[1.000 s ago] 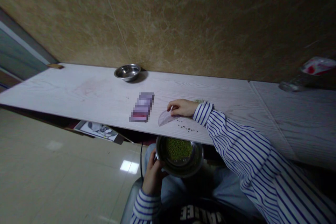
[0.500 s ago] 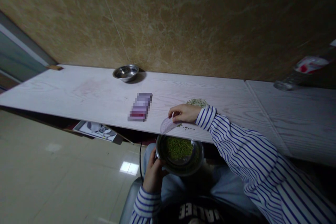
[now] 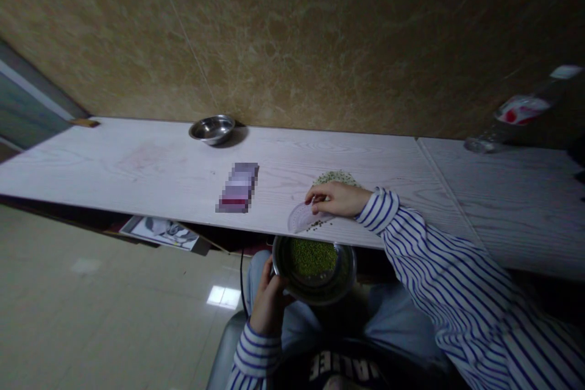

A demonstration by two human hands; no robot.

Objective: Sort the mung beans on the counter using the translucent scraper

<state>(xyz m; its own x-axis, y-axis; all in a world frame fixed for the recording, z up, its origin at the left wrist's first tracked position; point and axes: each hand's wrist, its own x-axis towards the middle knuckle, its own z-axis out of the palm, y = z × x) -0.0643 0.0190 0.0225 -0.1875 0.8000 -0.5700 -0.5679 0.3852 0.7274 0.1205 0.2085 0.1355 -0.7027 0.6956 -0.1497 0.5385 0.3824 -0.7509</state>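
Protractor (image 3: 299, 217) has shifted rightward in right grip (image 3: 339, 198) (left grip (image 3: 269, 306) holds bowl (image 3: 350, 277)).

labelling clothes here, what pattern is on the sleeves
Blue and white stripes on the sleeves, clearest in the head view.

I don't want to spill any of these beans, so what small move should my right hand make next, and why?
I'd probably ease the protractor toward the table edge with your right hand. Loose beans lie beside it, near that edge, and your left hand holds the bowl of green beans just below.
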